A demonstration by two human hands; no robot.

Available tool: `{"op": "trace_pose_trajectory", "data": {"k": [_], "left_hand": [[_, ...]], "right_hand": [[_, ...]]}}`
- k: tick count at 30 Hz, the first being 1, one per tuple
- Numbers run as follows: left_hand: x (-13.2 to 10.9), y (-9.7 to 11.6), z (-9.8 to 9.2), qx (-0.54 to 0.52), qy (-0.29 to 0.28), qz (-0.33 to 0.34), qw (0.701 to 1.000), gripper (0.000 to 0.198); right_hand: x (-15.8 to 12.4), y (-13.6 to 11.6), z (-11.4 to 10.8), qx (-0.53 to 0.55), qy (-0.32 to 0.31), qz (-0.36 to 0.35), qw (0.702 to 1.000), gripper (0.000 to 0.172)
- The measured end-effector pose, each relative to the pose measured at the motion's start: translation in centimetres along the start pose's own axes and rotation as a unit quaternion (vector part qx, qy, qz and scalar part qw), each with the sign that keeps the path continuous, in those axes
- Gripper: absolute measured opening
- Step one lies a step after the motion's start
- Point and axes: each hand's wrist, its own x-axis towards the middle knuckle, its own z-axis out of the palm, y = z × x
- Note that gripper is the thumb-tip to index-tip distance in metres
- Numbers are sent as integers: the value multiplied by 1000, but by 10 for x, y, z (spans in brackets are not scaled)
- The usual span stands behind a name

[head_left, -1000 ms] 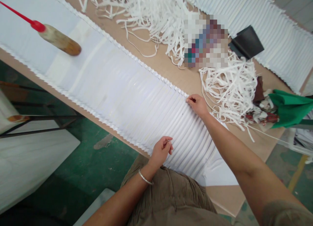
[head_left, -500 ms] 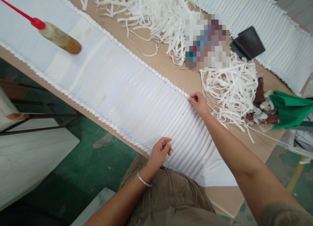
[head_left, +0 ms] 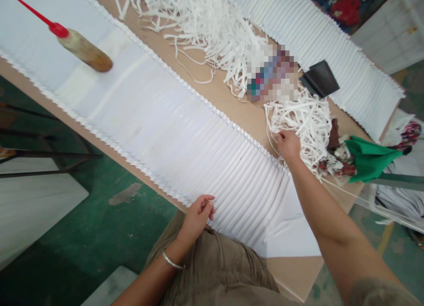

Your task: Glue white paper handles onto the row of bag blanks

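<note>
A long run of overlapping white sheets [head_left: 198, 134], fanned like shingles, lies across the table. My left hand [head_left: 199, 214] rests over its near edge, thumb and fingers pressed together; whatever they may hold is too small to make out. At the near side of a loose pile of narrow white strips [head_left: 311, 116], my right hand [head_left: 289, 147] has its thumb and fingertips pinched. Strips pass right beside those fingertips, but I cannot tell whether one is between them. A squeeze bottle [head_left: 86, 50] with a red nozzle and brownish contents lies on the sheets at upper left.
A bigger heap of white strips [head_left: 198, 19] lies further back on the brown tabletop [head_left: 238, 107]. Beyond it runs a second row of fanned sheets [head_left: 318, 36]. A black folded item [head_left: 319, 78] and green cloth [head_left: 371, 158] are at the right.
My right hand has left the far edge of the fanned sheets and moved right to the strip pile. My left hand has shifted slightly left and down in the picture, its fingers still curled.
</note>
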Motion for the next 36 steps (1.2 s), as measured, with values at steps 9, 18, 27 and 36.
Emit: {"op": "trace_pose_trajectory", "data": {"k": [9, 18, 27, 36], "left_hand": [[-15, -4, -2, -26, 19, 12, 999, 37], [-22, -8, -1, -21, 9, 38, 999, 32], [-27, 38, 46, 62, -78, 281, 955, 33], [-38, 6, 24, 38, -152, 155, 976, 24]], "right_hand": [[15, -7, 30, 60, 32, 95, 993, 30], [-5, 4, 3, 169, 18, 61, 984, 27], [-157, -64, -78, 108, -354, -183, 911, 10], [-181, -92, -111, 99, -462, -180, 863, 16]]}}
